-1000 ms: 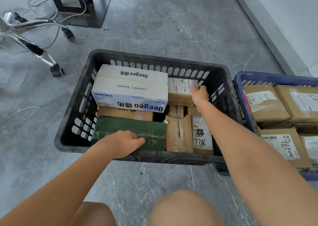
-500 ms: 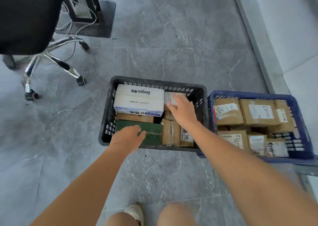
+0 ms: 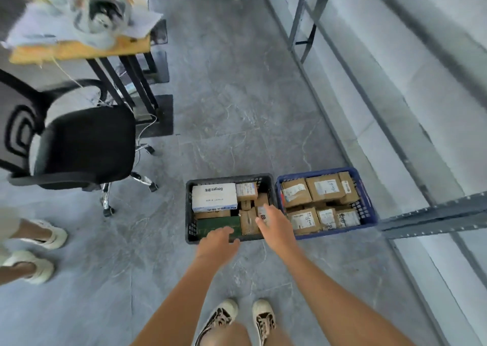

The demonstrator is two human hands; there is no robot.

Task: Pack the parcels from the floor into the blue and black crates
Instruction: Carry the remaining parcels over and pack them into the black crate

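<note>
Two crates sit side by side on the grey floor [image 3: 237,95], right of centre in the lower half of the frame. The black crate [image 3: 188,211] is on the left, and the blue crate [image 3: 367,200] touches or nearly touches it on the right. Both are full of parcels.

In the black crate, a white box [image 3: 214,196] lies in the upper left part, a green box [image 3: 210,225] lies along the near edge, and brown parcels [image 3: 246,190] fill its right side. The blue crate holds brown cardboard parcels [image 3: 325,189] with white labels, packed in two rows.

The left hand [image 3: 217,241] hangs over the near rim of the black crate, above the green box, fingers loosely spread and holding nothing. The right hand [image 3: 275,228] is over the near right corner of the black crate, fingers straight and apart, also holding nothing. Whether either hand touches a parcel cannot be told.

At the bottom centre of the frame are the person's two shoes [image 3: 243,319] and knees. A black office chair [image 3: 84,148] stands at the middle left, with a desk [image 3: 79,47] in the upper left, cluttered with paper. Another person's feet in pale shoes [image 3: 47,236] show at the left edge. A metal rack [image 3: 432,219] runs along the right side.
</note>
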